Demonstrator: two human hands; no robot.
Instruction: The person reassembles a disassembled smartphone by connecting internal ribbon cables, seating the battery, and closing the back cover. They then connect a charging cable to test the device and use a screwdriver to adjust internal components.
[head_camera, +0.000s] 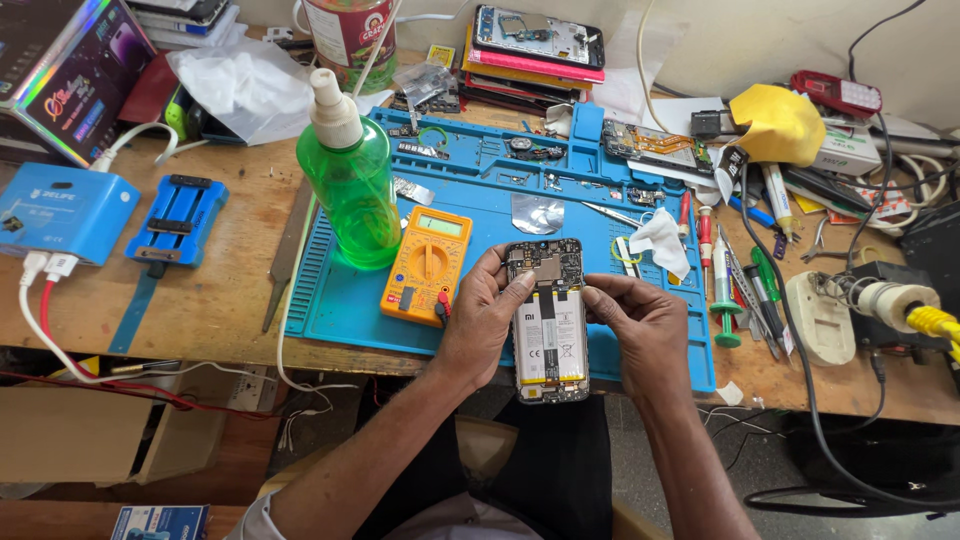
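Wooden workbench (220, 300), cluttered, carries a blue silicone repair mat (340, 300). At far left I see a glossy dark box (70, 75) with iridescent edges; behind the mat, a red-labelled jar (345, 35). My left hand (480, 320) grips the left edge of the opened smartphone (548, 320), thumb resting on its upper board. My right hand (650, 335) holds the right edge, thumb and forefinger pinched together at the frame. I hold the phone upright over the mat's near edge, battery facing me. Just left lie a yellow multimeter (425, 262) and green spray bottle (350, 185); screwdrivers (725, 275) lie right.
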